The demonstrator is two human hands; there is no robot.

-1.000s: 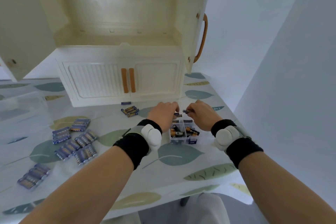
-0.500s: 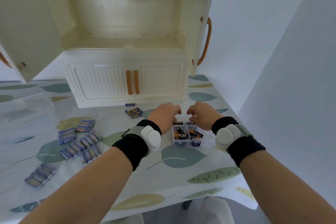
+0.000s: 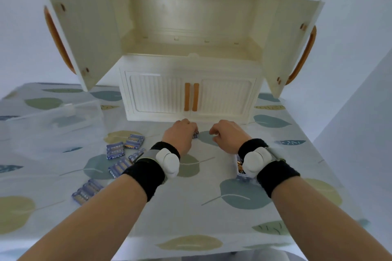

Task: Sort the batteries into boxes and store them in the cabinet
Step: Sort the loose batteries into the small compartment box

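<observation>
I record the left hand (image 3: 180,136) curled over a battery pack (image 3: 195,134) on the table (image 3: 191,207) just before the cabinet (image 3: 191,99), pinch unconfirmed; right hand (image 3: 226,136) loosely curled, empty; pack judged light, stiff, slick-wrapped, best pinched across its long edges.

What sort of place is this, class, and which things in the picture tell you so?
Probably a room in a home, or a set made to look like one: a leaf-patterned tablecloth, a small cream cabinet with its upper doors open, and battery packs spread on the cloth.
</observation>
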